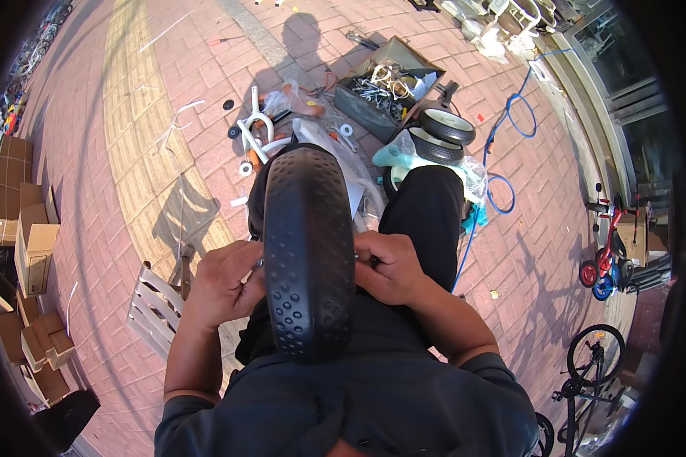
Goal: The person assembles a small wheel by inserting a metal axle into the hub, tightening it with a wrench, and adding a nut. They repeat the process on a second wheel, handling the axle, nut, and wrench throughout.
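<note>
A small black wheel [309, 251] with a dimpled tread stands upright between my knees, its tread facing me. My left hand [229, 280] is closed at the wheel's left side, fingers pinched near its centre. On the opposite side, my right hand [389, 265] is closed too, with a bit of metal showing by its fingertips. What exactly the fingers grip at the hub is mostly hidden by the tyre. Beyond my knees lie a white forked frame part [256, 126] and clear plastic wrapping [335, 148].
A toolbox [389, 87] full of loose tools and hardware sits ahead, beside stacked wheels [446, 129]. A blue hose [508, 114] runs along the right. Cardboard boxes [34, 244] line the left. A red child's bike [606, 255] and a black bicycle [596, 358] stand at right.
</note>
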`<control>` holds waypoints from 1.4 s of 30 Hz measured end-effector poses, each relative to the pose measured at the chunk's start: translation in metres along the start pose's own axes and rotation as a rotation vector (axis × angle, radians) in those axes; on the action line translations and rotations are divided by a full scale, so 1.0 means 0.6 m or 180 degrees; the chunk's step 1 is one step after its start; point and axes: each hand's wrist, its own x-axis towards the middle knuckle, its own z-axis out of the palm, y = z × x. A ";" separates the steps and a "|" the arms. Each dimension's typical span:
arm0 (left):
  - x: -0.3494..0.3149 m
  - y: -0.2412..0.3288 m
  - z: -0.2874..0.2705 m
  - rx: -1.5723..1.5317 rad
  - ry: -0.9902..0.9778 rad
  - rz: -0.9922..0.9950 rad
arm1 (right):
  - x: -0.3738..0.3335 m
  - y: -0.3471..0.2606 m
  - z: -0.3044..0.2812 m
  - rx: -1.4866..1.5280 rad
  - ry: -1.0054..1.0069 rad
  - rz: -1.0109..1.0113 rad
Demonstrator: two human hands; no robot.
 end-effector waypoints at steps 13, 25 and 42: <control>-0.008 -0.004 0.014 0.0362 0.0162 0.0401 | -0.008 0.009 0.018 0.1434 -0.0169 0.1142; -0.010 0.001 0.014 0.0370 0.0159 0.0429 | -0.012 0.014 0.011 -0.0135 -0.0206 -0.0043; -0.013 -0.003 0.017 -0.0353 0.0082 -0.0359 | -0.011 -0.004 0.015 0.2186 -0.0321 0.1509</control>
